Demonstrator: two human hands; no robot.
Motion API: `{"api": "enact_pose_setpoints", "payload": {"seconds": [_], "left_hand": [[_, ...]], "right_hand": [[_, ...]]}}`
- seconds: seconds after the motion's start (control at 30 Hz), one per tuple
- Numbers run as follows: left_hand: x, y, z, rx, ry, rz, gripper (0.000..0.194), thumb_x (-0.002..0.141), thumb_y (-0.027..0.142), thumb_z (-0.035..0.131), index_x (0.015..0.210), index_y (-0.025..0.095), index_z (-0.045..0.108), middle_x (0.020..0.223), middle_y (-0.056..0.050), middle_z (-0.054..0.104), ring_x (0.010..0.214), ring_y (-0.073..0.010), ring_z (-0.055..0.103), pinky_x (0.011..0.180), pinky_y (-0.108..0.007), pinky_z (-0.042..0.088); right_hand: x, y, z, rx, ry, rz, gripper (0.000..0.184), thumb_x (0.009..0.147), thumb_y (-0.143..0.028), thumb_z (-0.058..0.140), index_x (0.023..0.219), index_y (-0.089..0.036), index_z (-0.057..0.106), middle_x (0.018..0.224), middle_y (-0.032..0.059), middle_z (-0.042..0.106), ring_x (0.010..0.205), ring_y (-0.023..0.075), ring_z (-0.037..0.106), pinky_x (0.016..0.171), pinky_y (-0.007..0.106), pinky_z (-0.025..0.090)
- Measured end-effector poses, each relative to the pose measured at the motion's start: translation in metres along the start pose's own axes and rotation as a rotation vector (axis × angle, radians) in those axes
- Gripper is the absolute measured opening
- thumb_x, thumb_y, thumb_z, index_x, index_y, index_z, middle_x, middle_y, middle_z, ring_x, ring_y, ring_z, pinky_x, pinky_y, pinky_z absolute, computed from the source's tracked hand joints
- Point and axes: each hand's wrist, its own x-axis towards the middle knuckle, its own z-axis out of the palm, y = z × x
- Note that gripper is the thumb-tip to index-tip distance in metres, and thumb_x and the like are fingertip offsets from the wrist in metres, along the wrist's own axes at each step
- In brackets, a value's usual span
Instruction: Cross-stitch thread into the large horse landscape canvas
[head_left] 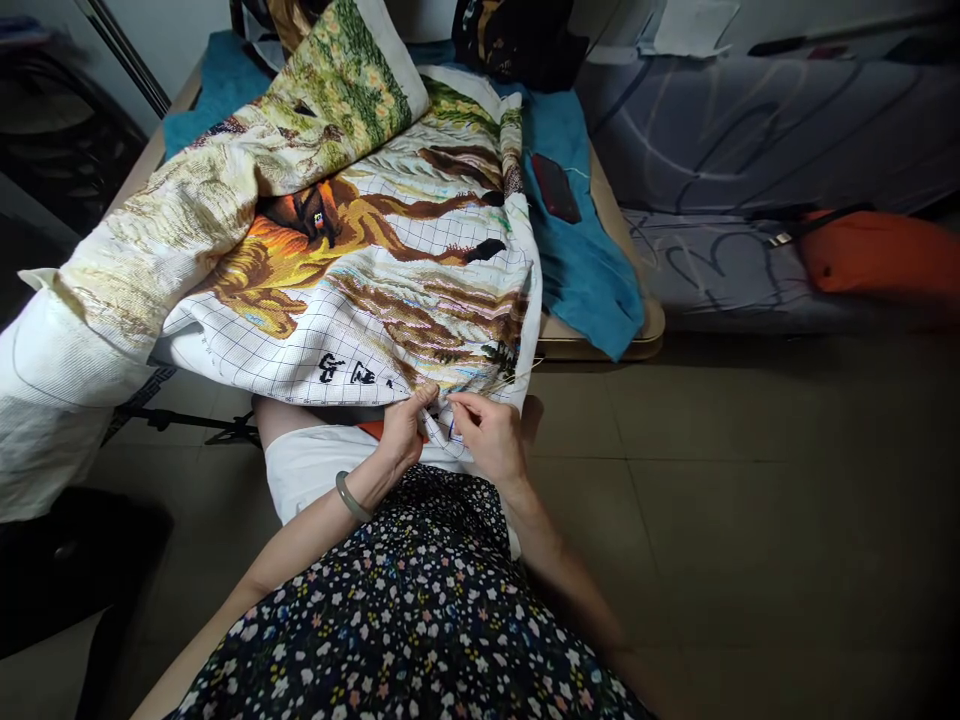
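Note:
A large cross-stitch cloth (pixel 255 345) drapes from the table over my lap, part stitched with horses and ground in brown, orange and green, part bare white with a printed grid. My left hand (pixel 403 428) is closed on its near edge, thumb on top and the fingers partly hidden underneath. Right beside it, my right hand (pixel 491 437) is pinched close to the cloth's surface. Whatever sits between those fingertips is too small to make out. Pale thread (pixel 521 374) strands lie just above my right hand. Black stitched characters (pixel 346 370) show left of the hands.
A rolled part of the cloth (pixel 172 215) hangs off to the left. Under the cloth, a teal cover (pixel 581 265) lies on the table, with a dark phone (pixel 555 187) on it. A grey patterned sofa (pixel 720 150) holding an orange bag (pixel 885 252) stands at right.

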Motion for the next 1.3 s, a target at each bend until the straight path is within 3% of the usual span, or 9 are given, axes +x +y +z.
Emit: {"api": "enact_pose_setpoints", "payload": {"seconds": [0.2, 0.33, 0.5, 0.73, 0.93, 1.3], "left_hand": [[0.003, -0.003, -0.004, -0.007, -0.020, 0.020, 0.028, 0.049, 0.021, 0.082, 0.068, 0.013, 0.064, 0.067, 0.000, 0.064, 0.063, -0.0106, 0.057, 0.068, -0.026, 0.045], [0.003, -0.001, -0.005, 0.024, -0.042, -0.031, 0.026, 0.050, 0.022, 0.082, 0.065, 0.013, 0.063, 0.060, 0.001, 0.061, 0.055, -0.0097, 0.054, 0.060, -0.025, 0.043], [0.005, 0.001, -0.004, 0.055, -0.037, -0.004, 0.028, 0.049, 0.021, 0.082, 0.069, 0.014, 0.065, 0.068, -0.002, 0.065, 0.063, -0.0121, 0.059, 0.068, -0.027, 0.046], [0.007, 0.001, 0.000, 0.095, 0.020, 0.039, 0.024, 0.047, 0.021, 0.081, 0.061, 0.015, 0.063, 0.059, 0.001, 0.061, 0.055, -0.0097, 0.053, 0.059, -0.024, 0.044], [0.007, 0.001, 0.000, 0.080, 0.017, 0.061, 0.024, 0.047, 0.019, 0.080, 0.065, 0.015, 0.065, 0.064, 0.000, 0.063, 0.058, -0.0101, 0.056, 0.063, -0.025, 0.044], [0.001, -0.001, -0.002, 0.009, -0.035, -0.049, 0.029, 0.048, 0.024, 0.082, 0.066, 0.012, 0.063, 0.060, 0.000, 0.061, 0.055, -0.0103, 0.054, 0.058, -0.024, 0.043]], "right_hand": [[-0.003, -0.011, 0.012, -0.234, 0.106, 0.000, 0.020, 0.081, -0.021, 0.050, 0.082, -0.020, 0.070, 0.061, 0.0037, 0.067, 0.052, 0.0154, 0.057, 0.059, 0.027, 0.043], [-0.006, -0.008, 0.022, -0.036, 0.099, 0.081, 0.014, 0.081, -0.024, 0.050, 0.083, -0.019, 0.063, 0.057, 0.0008, 0.062, 0.050, 0.0134, 0.055, 0.056, 0.025, 0.043], [-0.009, 0.002, 0.025, 0.196, 0.053, 0.130, 0.011, 0.080, -0.027, 0.054, 0.076, -0.018, 0.060, 0.069, 0.0016, 0.065, 0.062, 0.0138, 0.060, 0.059, 0.024, 0.047], [-0.009, 0.001, 0.028, 0.230, 0.090, 0.124, 0.009, 0.079, -0.024, 0.055, 0.074, -0.018, 0.059, 0.067, 0.0002, 0.063, 0.060, 0.0128, 0.058, 0.061, 0.024, 0.046], [-0.009, 0.002, 0.031, 0.209, 0.138, 0.103, 0.012, 0.081, -0.025, 0.055, 0.074, -0.018, 0.061, 0.067, 0.0010, 0.063, 0.061, 0.0134, 0.057, 0.061, 0.025, 0.046], [-0.007, -0.002, 0.025, 0.396, 0.128, 0.278, 0.017, 0.074, -0.030, 0.063, 0.082, -0.018, 0.054, 0.064, -0.0011, 0.064, 0.049, 0.0121, 0.059, 0.050, 0.023, 0.048]]}}
